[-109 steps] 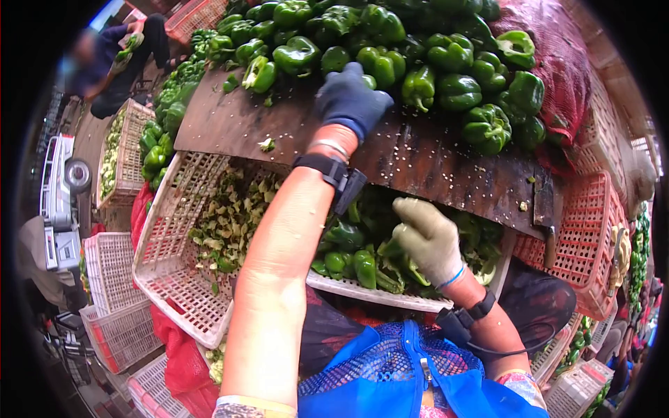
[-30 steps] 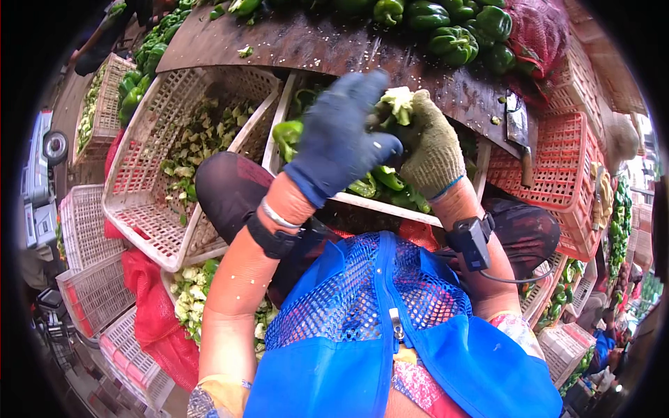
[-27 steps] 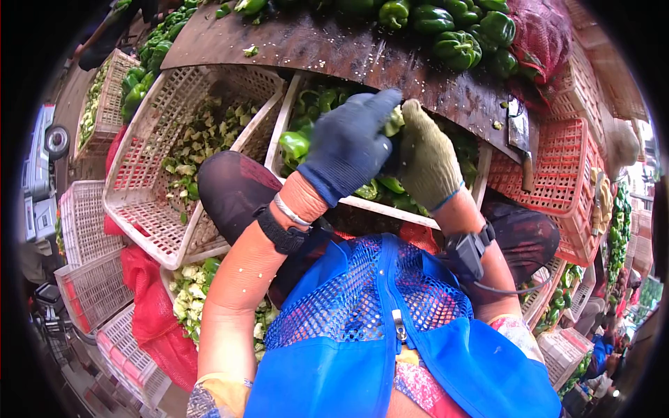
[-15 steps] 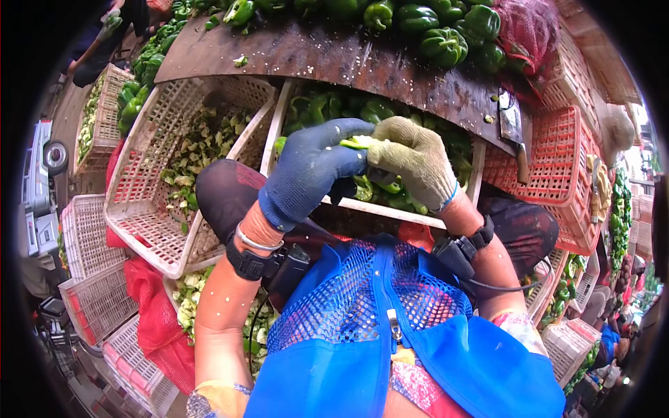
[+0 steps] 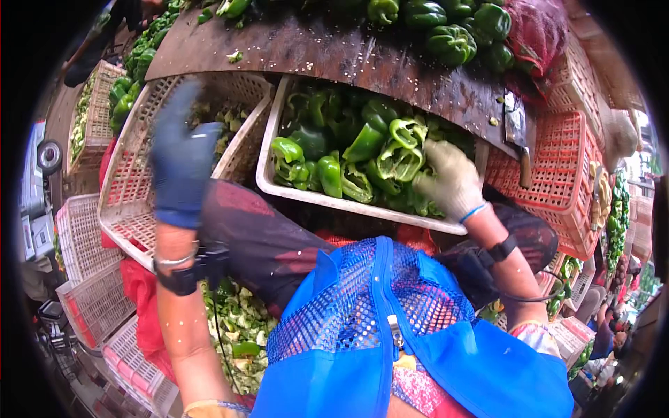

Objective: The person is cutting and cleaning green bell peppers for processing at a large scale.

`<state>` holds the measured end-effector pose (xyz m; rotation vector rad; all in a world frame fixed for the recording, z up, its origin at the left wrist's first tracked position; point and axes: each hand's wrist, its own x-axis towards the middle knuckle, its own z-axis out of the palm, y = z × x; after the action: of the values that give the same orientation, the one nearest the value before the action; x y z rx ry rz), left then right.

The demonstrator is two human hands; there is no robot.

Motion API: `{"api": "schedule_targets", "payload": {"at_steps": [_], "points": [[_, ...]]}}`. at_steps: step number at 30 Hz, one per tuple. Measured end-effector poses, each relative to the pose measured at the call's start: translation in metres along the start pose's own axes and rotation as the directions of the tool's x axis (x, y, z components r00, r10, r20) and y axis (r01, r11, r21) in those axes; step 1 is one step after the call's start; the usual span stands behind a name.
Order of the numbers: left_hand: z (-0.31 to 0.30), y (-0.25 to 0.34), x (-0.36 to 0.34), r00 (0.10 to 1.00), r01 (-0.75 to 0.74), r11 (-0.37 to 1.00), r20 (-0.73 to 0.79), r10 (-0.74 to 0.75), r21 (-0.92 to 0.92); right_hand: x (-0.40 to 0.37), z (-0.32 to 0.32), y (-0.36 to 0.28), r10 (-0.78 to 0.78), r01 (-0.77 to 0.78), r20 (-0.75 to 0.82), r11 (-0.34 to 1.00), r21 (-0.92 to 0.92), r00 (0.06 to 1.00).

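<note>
My left hand (image 5: 182, 160), in a dark blue glove, is over the left crate (image 5: 129, 164), which holds pepper scraps. Motion smears its fingers. In a pale knit glove, my right hand (image 5: 449, 180) is low over the right part of the white crate (image 5: 334, 197) in front of me. Its fingers point down among the cut green peppers, and what they touch is partly hidden. An opened green pepper (image 5: 401, 161) with its pale inside showing lies just left of that hand.
A wooden board (image 5: 300, 52) spans behind the crates, with whole green peppers (image 5: 451, 45) on it. A cleaver (image 5: 516, 125) lies at its right end, beside a red crate (image 5: 557, 167). Pepper cores (image 5: 240, 313) lie below on the left.
My hands have parted from above the white crate. The left swung left over the scrap crate, and the right lowered to the peppers. The green piece between them is no longer visible there.
</note>
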<state>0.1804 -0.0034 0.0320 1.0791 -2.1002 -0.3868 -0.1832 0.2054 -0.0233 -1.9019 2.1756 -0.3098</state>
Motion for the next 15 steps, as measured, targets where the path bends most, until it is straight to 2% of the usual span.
{"api": "schedule_targets", "payload": {"at_steps": [1, 2, 3, 4, 5, 6, 7, 9, 10, 12, 13, 15], "points": [[0.024, 0.015, -0.008, 0.974, 0.089, 0.995, 0.204, -0.094, 0.036, -0.008, 0.006, -0.001, 0.020, -0.003, 0.139, 0.992, -0.123, 0.990], [0.053, 0.029, -0.012, 0.901, 0.157, 0.984, 0.396, -0.177, 0.083, -0.008, 0.018, -0.005, -0.004, 0.047, 0.195, 0.976, -0.215, 0.981], [0.085, 0.036, -0.018, 0.787, 0.190, 0.981, 0.602, -0.136, -0.027, -0.006, 0.039, -0.003, 0.031, 0.036, 0.225, 0.957, -0.286, 0.974], [0.113, 0.052, -0.019, 0.669, 0.106, 0.976, 0.713, -0.210, 0.188, 0.006, 0.051, -0.004, 0.067, -0.004, 0.228, 0.963, -0.269, 0.971], [0.140, 0.051, -0.022, 0.594, 0.070, 0.983, 0.785, -0.176, 0.167, 0.020, 0.063, -0.006, 0.105, -0.045, 0.235, 0.968, -0.247, 0.966], [0.165, 0.053, -0.020, 0.549, 0.055, 0.970, 0.804, -0.229, 0.238, 0.030, 0.078, -0.005, 0.071, -0.047, 0.117, 0.981, -0.191, 0.991], [0.181, 0.055, -0.014, 0.564, 0.145, 0.949, 0.765, -0.310, 0.278, 0.048, 0.074, -0.009, 0.048, -0.028, 0.106, 0.984, -0.177, 0.993], [0.208, 0.042, 0.000, 0.638, 0.204, 0.921, 0.668, -0.383, 0.333, 0.089, 0.071, -0.021, 0.161, -0.147, 0.340, 0.987, -0.067, 0.926], [0.219, 0.033, 0.007, 0.640, 0.179, 0.915, 0.663, -0.387, 0.361, 0.109, 0.074, -0.022, 0.118, -0.067, 0.396, 0.988, -0.141, 0.911], [0.225, 0.008, 0.012, 0.629, 0.133, 0.894, 0.661, -0.410, 0.428, 0.128, 0.127, 0.000, -0.236, 0.278, 0.555, 0.960, 0.007, 0.798], [0.228, -0.002, 0.016, 0.616, 0.111, 0.874, 0.657, -0.435, 0.474, 0.135, 0.133, 0.004, -0.293, 0.239, 0.497, 0.956, 0.169, 0.817], [0.239, -0.015, 0.019, 0.587, 0.051, 0.840, 0.664, -0.462, 0.540, 0.137, 0.147, -0.003, -0.137, 0.118, 0.224, 0.988, 0.096, 0.965]]}}
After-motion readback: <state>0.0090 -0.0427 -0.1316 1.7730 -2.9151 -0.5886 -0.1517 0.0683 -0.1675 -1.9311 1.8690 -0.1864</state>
